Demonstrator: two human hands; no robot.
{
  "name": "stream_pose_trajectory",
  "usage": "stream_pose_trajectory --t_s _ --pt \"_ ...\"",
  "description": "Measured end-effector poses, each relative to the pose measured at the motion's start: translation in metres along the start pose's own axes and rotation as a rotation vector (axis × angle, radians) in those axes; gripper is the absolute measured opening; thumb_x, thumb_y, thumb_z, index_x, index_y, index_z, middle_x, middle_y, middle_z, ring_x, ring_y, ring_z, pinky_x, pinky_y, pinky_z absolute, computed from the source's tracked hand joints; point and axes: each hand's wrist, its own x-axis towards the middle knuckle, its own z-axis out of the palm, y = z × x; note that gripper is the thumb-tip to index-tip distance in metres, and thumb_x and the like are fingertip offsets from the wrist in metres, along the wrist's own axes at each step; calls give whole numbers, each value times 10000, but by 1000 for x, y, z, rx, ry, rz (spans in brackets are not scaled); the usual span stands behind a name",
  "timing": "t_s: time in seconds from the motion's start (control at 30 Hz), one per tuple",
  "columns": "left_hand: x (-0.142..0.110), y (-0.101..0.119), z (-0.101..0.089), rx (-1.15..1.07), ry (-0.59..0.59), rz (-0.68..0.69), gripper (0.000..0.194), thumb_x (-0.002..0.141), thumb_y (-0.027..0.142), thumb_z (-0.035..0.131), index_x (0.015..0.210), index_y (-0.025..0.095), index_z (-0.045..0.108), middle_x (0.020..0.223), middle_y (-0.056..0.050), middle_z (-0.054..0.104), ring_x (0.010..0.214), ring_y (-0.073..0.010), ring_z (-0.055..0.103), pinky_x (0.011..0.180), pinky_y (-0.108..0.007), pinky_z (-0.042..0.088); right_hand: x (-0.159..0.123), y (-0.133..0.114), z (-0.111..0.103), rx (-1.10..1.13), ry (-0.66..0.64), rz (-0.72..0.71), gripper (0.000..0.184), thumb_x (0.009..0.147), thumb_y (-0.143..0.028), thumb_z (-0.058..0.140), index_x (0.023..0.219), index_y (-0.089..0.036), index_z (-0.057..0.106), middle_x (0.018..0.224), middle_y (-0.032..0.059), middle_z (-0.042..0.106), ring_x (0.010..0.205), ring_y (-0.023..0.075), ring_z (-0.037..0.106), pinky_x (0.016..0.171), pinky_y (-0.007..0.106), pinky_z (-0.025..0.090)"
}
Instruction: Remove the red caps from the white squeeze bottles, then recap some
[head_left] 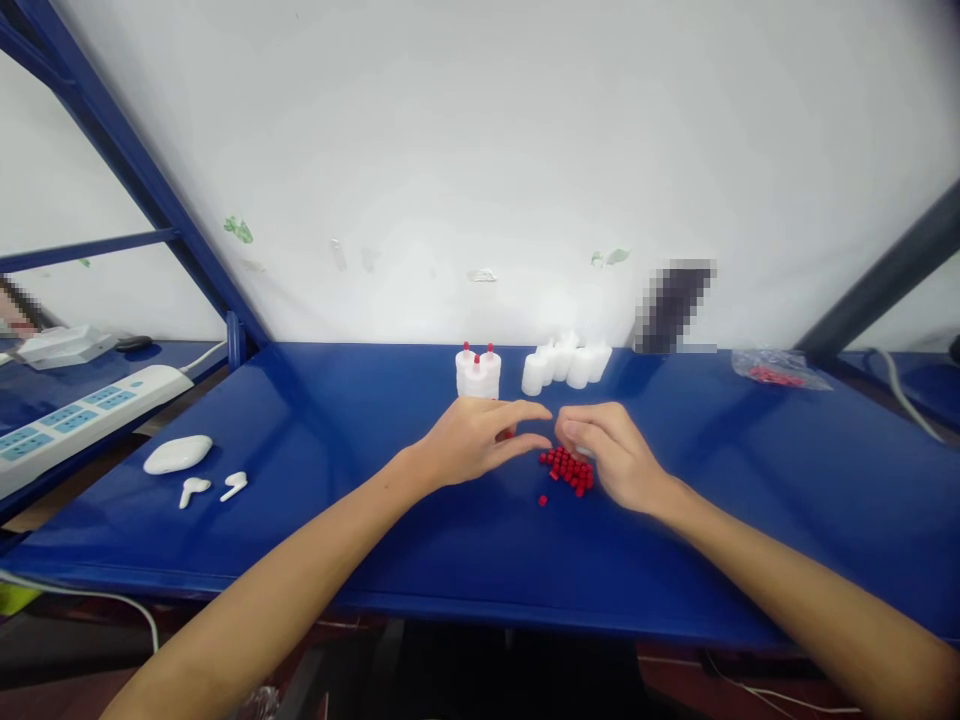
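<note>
My left hand (pixel 487 437) hovers beside a pile of small red caps (pixel 568 468), its thumb and index finger spread apart. A bit of red shows between those fingers; whether it lies in the hand or behind it I cannot tell. Facing it, my right hand (pixel 616 450) is closed with bent fingers at the right edge of the pile. Something whitish peeks out below those fingers, mostly hidden. One loose red cap (pixel 543 500) lies nearer the front. Behind my left hand stand small white bottles (pixel 478 378) with red tips. Several white bottles (pixel 566 362) without red tips are grouped to their right.
At the left of the blue table (pixel 420 570) lie a white earbud case (pixel 178 455) and two earbuds (pixel 234 485). Further left is a power strip (pixel 90 420). A clear bag with red pieces (pixel 780 370) rests at the back right. A white wall rises behind.
</note>
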Motion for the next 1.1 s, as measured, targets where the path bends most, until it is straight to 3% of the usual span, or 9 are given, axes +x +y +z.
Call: stream_pose_trajectory --t_s 0.13,0.3,0.47,0.6,0.7,0.8,0.93,1.03,1.1 --pt "1 8 2 -112 -15 -26 255 982 337 544 1091 129 644 580 62 549 502 -59 477 535 -165 397 -4 -4 7 61 -36 -32 273 944 -308 442 693 -200 435 574 -52 394 526 109 350 529 277 281" --pt "1 12 7 -152 -100 7 201 993 270 513 1072 137 643 667 27 636 531 -69 522 542 -180 404 -4 -7 9 81 -89 -34 132 953 -291 434 855 -207 461 597 -64 437 532 113 388 532 262 311" --pt "-1 11 11 -147 -127 -19 208 1012 238 440 1047 131 615 666 21 641 509 -77 530 541 -194 418 -2 -7 7 35 -135 -24 188 966 -409 449 979 -223 430 623 -65 490 541 123 423 542 259 330" --pt "1 1 -5 -20 -35 -45 238 1022 271 434 1129 150 609 860 -37 720 671 -102 636 679 -213 490 1 -2 2 -106 -89 14 272 997 -462 383 1114 -227 454 618 -65 492 545 136 447 570 271 331" --pt "2 -12 -23 145 11 -73 264 1028 280 420 1180 161 600 1040 -74 733 857 -144 687 787 -244 505 4 4 -2 -198 -29 45 280 1005 -468 368 1104 -232 481 598 -66 475 546 141 452 582 281 325" --pt "-1 -23 -32 326 -115 -129 309 1039 294 382 1194 150 607 955 -73 748 770 -160 695 700 -250 492 6 10 -5 -248 28 52 272 1004 -455 370 1066 -230 511 591 -60 475 550 145 468 580 286 320" --pt "-5 -29 -29 477 -318 -205 331 1036 309 382 1237 179 610 901 -74 752 727 -184 703 637 -251 468 7 13 -5 -280 65 52 255 996 -429 387 1024 -224 537 593 -58 477 537 140 469 573 287 319" --pt "-6 -28 -26 527 -369 -242 348 1030 314 396 1299 192 580 924 -88 753 752 -209 711 648 -272 479 7 12 -4 -271 60 56 221 981 -398 418 1016 -219 542 611 -58 483 538 135 465 579 286 330" --pt "-6 -27 -26 516 -344 -247 365 1029 315 393 1334 187 549 926 -89 750 748 -213 708 649 -284 488 7 10 -4 -250 57 42 177 953 -358 464 1030 -215 532 658 -53 507 556 131 464 594 286 341"
